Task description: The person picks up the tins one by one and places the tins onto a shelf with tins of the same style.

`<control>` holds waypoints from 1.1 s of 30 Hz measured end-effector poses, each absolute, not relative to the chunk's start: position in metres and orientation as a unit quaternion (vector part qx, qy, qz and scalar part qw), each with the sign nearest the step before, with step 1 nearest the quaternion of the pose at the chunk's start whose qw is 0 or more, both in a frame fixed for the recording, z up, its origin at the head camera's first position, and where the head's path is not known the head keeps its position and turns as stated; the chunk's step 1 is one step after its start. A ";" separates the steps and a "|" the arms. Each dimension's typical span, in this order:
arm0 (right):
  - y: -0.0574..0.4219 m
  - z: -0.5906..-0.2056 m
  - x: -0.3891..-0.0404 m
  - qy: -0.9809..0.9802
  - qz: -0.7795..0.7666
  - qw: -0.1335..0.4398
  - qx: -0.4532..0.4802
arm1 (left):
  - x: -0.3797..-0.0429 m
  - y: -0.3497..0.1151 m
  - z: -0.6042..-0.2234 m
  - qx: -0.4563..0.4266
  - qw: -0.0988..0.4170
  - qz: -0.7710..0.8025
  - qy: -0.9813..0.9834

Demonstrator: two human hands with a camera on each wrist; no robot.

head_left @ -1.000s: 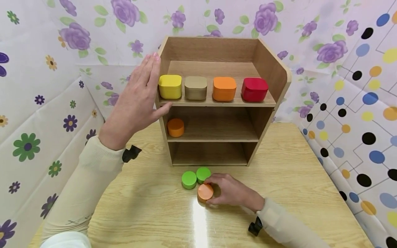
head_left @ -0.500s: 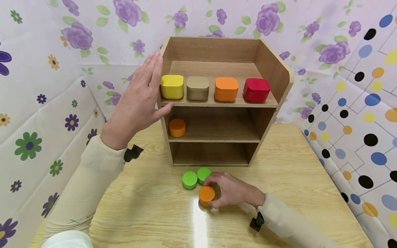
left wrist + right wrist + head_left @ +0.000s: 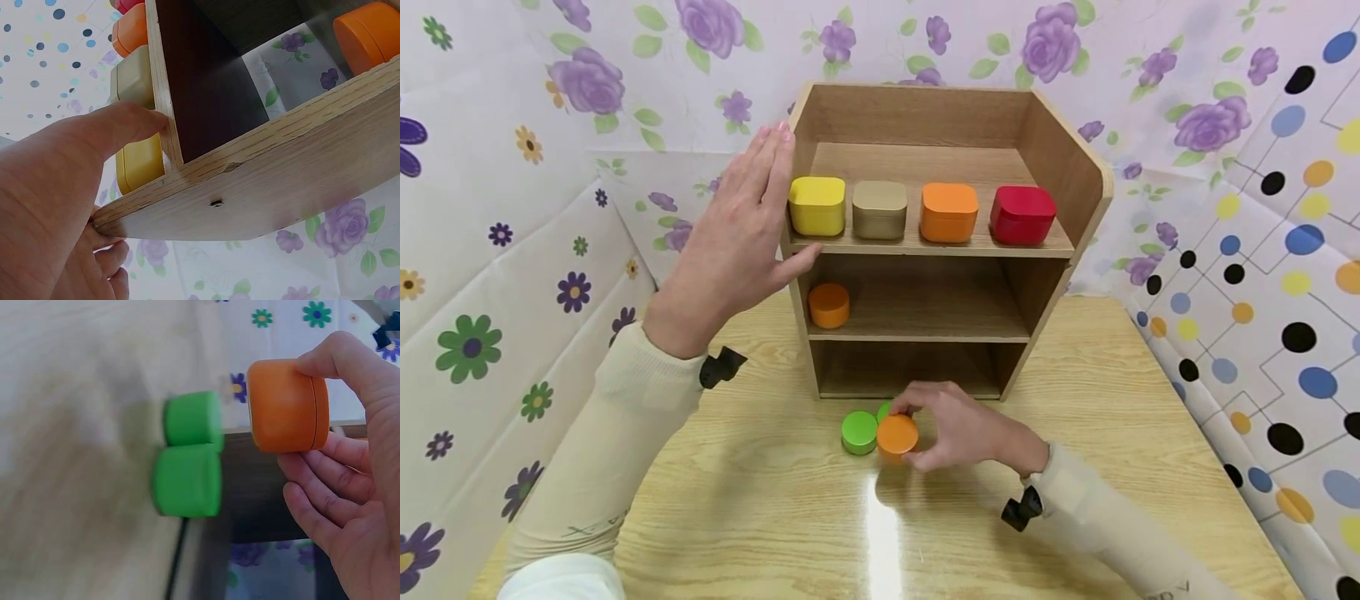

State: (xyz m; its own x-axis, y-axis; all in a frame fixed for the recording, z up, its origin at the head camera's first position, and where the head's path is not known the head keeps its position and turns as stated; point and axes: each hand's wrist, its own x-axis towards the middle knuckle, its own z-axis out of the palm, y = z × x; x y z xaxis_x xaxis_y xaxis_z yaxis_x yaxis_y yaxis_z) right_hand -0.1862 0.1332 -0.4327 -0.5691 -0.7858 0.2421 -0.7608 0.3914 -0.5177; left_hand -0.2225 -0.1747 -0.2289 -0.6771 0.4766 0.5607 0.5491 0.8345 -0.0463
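In the head view my right hand (image 3: 958, 427) pinches a round orange lidded container (image 3: 897, 437) between thumb and fingers. The right wrist view shows this orange container raised off the table. Two round green containers (image 3: 859, 432) stand side by side on the table; in the head view the far one is mostly hidden behind the orange container. My left hand (image 3: 730, 237) lies with straight fingers along the left side of a wooden shelf unit (image 3: 917, 339). Its thumb touches the front edge of the top shelf, as the left wrist view (image 3: 140, 122) shows.
Yellow (image 3: 817, 207), beige (image 3: 879, 211), orange (image 3: 949, 213) and red (image 3: 1023, 215) rounded-square boxes line the top shelf. Another round orange container (image 3: 829, 305) sits at the left of the middle shelf. Patterned cloth surrounds the wooden table (image 3: 760, 517).
My right hand has lifted the orange container from the table and carried it slightly away from me, toward the shelf unit. My left hand stays in place.
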 end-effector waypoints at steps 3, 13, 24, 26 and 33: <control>0.133 -0.420 -0.191 0.834 -0.299 0.005 -0.463 | -0.222 -0.175 -0.228 -0.280 0.287 -0.063 -0.914; 0.128 -0.377 -0.205 0.831 -0.314 -0.044 -0.457 | -0.223 -0.175 -0.229 -0.279 0.286 -0.065 -0.914; 0.118 -0.352 -0.228 0.811 -0.344 -0.116 -0.459 | -0.222 -0.175 -0.229 -0.280 0.285 -0.070 -0.914; 0.116 -0.351 -0.233 0.810 -0.351 -0.130 -0.451 | -0.222 -0.175 -0.228 -0.280 0.284 -0.069 -0.914; 0.105 -0.358 -0.251 0.819 -0.364 -0.161 -0.412 | -0.223 -0.175 -0.229 -0.279 0.281 -0.074 -0.915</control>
State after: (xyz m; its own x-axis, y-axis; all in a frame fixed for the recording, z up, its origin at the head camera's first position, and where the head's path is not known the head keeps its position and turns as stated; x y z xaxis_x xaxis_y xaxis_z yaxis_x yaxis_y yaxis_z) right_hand -0.2511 0.1053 -0.3580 -0.6081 -0.5584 0.5643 -0.7931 0.3951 -0.4636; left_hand -0.2227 -0.1754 -0.2295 -0.6861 0.4693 0.5558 0.5526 0.8332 -0.0213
